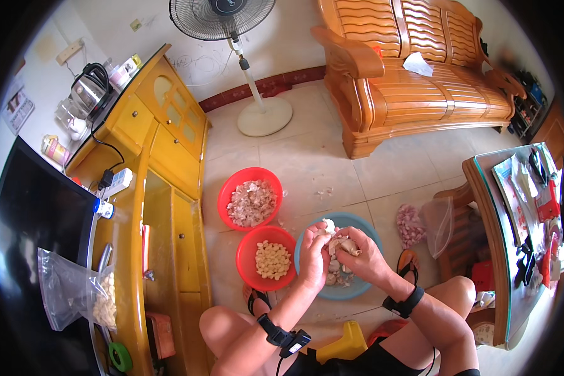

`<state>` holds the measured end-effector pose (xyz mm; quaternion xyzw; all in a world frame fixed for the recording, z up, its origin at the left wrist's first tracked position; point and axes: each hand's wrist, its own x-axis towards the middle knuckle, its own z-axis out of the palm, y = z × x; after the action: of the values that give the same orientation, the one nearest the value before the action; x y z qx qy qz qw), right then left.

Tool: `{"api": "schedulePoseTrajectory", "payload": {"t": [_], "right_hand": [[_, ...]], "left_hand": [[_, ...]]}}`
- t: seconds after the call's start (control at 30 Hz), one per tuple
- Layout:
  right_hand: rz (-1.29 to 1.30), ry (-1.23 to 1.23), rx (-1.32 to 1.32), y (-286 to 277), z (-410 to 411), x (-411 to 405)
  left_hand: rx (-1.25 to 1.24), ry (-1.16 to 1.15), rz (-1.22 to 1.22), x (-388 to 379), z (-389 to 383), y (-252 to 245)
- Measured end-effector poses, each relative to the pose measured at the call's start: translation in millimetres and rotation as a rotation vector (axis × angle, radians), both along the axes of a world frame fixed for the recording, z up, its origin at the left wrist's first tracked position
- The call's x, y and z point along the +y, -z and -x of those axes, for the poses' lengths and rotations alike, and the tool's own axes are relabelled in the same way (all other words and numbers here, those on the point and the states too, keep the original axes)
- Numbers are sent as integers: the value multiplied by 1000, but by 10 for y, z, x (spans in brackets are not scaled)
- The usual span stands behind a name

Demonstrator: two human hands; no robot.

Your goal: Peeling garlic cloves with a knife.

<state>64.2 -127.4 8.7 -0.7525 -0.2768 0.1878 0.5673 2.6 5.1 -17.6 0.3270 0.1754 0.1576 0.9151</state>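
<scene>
Both my hands are raised over a blue plastic basin point(377, 229), with their fingertips close together. Pinched in my left hand point(314, 263) is a whitish piece of garlic point(329, 226). My right hand point(369, 258) grips a partly broken garlic bulb point(348, 246) with papery skin. More garlic point(334, 278) lies in the basin beneath, partly hidden by my hands. To the left, a red plastic bowl point(242, 270) holds peeled garlic cloves point(272, 260). Behind it, a second red bowl point(223, 214) is heaped with garlic skins point(252, 203).
A bag of pinkish cloves point(410, 225) lies on the tiled floor at right, near a glass-topped table point(491, 225). The yellow cabinet point(178, 183) borders the left side, with a bag of pale cloves point(105, 303) on it. Farther off stand a pedestal fan point(264, 116) and a wooden bench point(418, 96).
</scene>
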Motion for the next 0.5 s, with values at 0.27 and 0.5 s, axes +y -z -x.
{"api": "schedulePoseTrajectory", "payload": {"t": [0.27, 0.5], "right_hand": [[-35, 110, 60, -173, -71, -53], [-143, 33, 113, -135, -112, -90]], "left_hand": [[138, 158, -448, -69, 20, -127], [70, -81, -920, -77, 26, 153]]}}
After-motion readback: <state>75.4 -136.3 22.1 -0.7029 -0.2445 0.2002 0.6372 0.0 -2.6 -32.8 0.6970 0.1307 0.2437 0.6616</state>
